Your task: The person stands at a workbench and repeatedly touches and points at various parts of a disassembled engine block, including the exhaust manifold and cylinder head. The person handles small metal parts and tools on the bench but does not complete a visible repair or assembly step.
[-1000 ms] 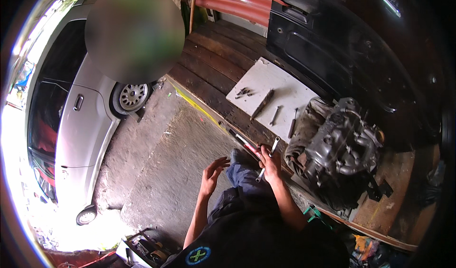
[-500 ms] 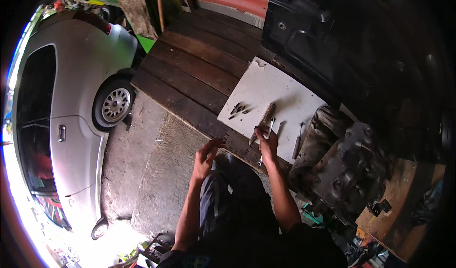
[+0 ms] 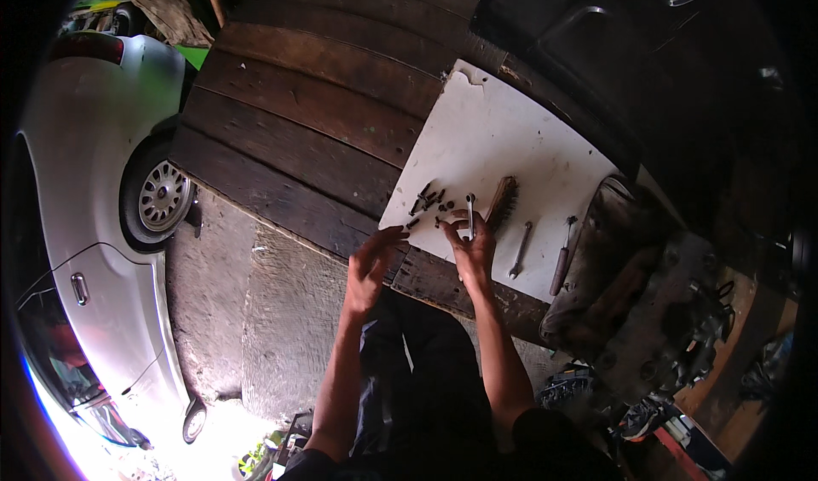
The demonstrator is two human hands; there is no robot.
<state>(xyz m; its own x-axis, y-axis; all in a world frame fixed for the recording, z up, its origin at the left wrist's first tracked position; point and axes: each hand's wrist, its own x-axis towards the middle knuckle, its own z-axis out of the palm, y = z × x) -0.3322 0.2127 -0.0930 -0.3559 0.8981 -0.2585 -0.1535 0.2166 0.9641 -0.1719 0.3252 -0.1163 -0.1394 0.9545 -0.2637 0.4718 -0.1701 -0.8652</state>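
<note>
My right hand (image 3: 473,251) grips a silver combination wrench (image 3: 471,210), its thumb and index finger close to a small bolt (image 3: 437,222). My left hand (image 3: 371,264) reaches with loose, parted fingers toward the near-left corner of a white board (image 3: 481,119), holding nothing visible. On that board lie several dark bolts (image 3: 421,198), a wire brush (image 3: 504,201) just beyond the right hand, another wrench (image 3: 521,249) and a dark-handled tool (image 3: 561,259).
The board rests on a wooden plank platform (image 3: 308,97). At right are a crumpled dark cloth (image 3: 588,234), a greasy engine part (image 3: 660,319) and an upright black panel (image 3: 613,63). A silver car (image 3: 89,183) stands at left above the concrete floor (image 3: 209,311).
Both hands have moved up over the board, the right carrying the wrench toward the bolts. The view has shifted closer, so the platform fills more of it.
</note>
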